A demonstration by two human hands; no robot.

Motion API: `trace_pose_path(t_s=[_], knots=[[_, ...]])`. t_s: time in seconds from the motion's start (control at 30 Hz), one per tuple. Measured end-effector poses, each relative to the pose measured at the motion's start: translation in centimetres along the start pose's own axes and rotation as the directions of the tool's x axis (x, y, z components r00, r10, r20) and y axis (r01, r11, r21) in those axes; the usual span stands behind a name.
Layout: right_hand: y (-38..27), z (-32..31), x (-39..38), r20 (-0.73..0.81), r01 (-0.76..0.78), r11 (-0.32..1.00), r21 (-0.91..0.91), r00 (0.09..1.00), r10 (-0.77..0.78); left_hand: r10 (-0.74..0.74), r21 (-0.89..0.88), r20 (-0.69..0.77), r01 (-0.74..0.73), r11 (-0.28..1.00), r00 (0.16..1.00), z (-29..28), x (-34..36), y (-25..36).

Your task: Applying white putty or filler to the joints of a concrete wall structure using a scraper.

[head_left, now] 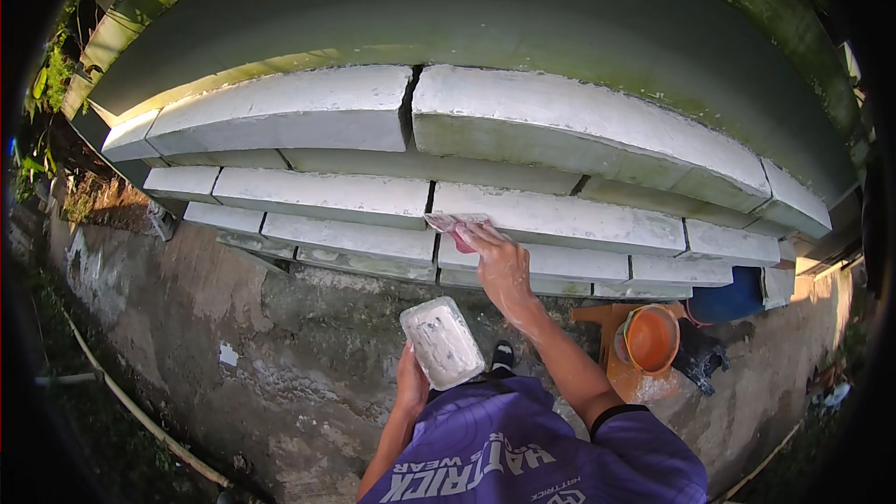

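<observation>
My left hand [411,381] grips the side of a shallow, pale rectangular tray [470,332] smeared with whitish paste. My right hand [502,266] is closed on a putty scraper with a pink handle [461,242] and a paste-coated blade [455,220]. The blade lies at the front edge of a long whitish block [569,220], beside the dark vertical gap that parts it from the block to its left [322,194]. White residue coats my right fingers and forearm. Part of the scraper's handle is hidden under my fingers.
Further long block rows stand above and below, the top one with a wide dark gap [407,107]. At the right, an orange bucket [652,339] sits on an orange stool [623,379], near a blue basin [728,297] and dark cloth [700,357]. Stained concrete floor [308,369] lies below.
</observation>
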State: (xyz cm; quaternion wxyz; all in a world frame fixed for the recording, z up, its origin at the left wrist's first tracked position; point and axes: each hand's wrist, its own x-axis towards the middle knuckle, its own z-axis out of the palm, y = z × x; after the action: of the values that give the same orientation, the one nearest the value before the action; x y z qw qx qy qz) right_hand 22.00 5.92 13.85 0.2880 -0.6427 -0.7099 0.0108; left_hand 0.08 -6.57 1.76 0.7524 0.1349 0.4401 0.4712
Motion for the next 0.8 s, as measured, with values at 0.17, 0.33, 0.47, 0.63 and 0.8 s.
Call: trace_pose_path(t_s=[0.17,0.33,0.47,0.63,0.8], knots=[[1.0,-1.7,4.6,0.198,-0.350,0.842,-0.410,0.867,0.457,-0.004,-0.006,0.016,0.004,1.000,1.000,0.1,0.1,-0.2],[-0.4,1.9,0.5,0.051,-0.029,0.892,-0.452,0.997,0.058,-0.004,-0.008,0.023,0.005,1.000,1.000,0.4,-0.2,0.0],[-3.6,-2.1,1.0,0.200,-0.012,0.999,-0.030,0.980,0.017,-0.008,-0.013,0.008,0.008,1.000,1.000,0.0,-0.4,0.0],[0.1,1.1,3.1,-0.048,-0.073,0.958,-0.278,0.997,0.062,-0.008,-0.018,0.009,0.008,1.000,1.000,0.3,-0.3,0.2],[-2.2,3.1,-1.5,0.096,0.076,0.930,-0.360,0.994,-0.044,0.017,-0.016,-0.001,-0.017,1.000,1.000,0.0,-0.2,0.1]])
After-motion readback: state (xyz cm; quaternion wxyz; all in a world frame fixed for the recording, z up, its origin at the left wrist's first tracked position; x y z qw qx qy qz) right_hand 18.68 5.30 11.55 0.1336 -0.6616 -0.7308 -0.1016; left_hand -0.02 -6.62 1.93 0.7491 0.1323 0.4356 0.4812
